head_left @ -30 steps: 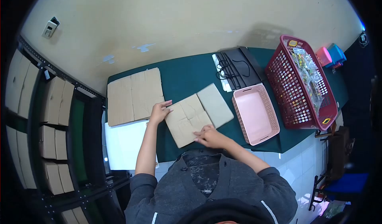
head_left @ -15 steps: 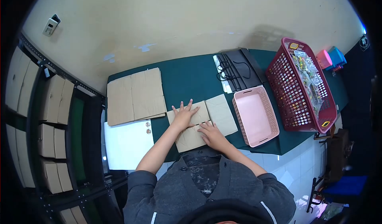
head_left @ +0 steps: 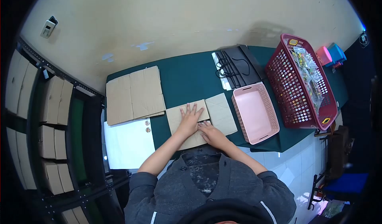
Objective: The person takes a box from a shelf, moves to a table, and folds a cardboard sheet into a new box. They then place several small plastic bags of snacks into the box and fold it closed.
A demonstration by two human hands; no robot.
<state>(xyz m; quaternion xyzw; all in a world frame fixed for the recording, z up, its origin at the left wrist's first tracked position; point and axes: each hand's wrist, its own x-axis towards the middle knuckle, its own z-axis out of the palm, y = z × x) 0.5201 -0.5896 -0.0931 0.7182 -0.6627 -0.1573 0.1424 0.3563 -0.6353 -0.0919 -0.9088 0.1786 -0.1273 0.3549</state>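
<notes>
A creased piece of brown cardboard (head_left: 222, 116) lies on the dark green tablecloth in front of me, its flaps meeting at a narrow gap near the middle. My left hand (head_left: 190, 120) is pressed flat on the left flaps with fingers spread. Close beside it, my right hand (head_left: 212, 134) rests on the near flap by the gap, fingers extended towards the left hand. Neither hand grips anything. Part of the cardboard is hidden under my hands and forearms.
Stacked cardboard sheets (head_left: 135, 93) and white paper (head_left: 129, 146) lie to the left. A pink basket (head_left: 254, 114) stands right, beside a maroon basket (head_left: 288, 93) of plastic packets. Black folded bags with cords (head_left: 242, 67) lie behind. Shelving with boxes (head_left: 55, 98) stands far left.
My left hand has slid a little to the right across the cardboard, nearer my right hand. My right hand has barely moved, and the cardboard stays in place.
</notes>
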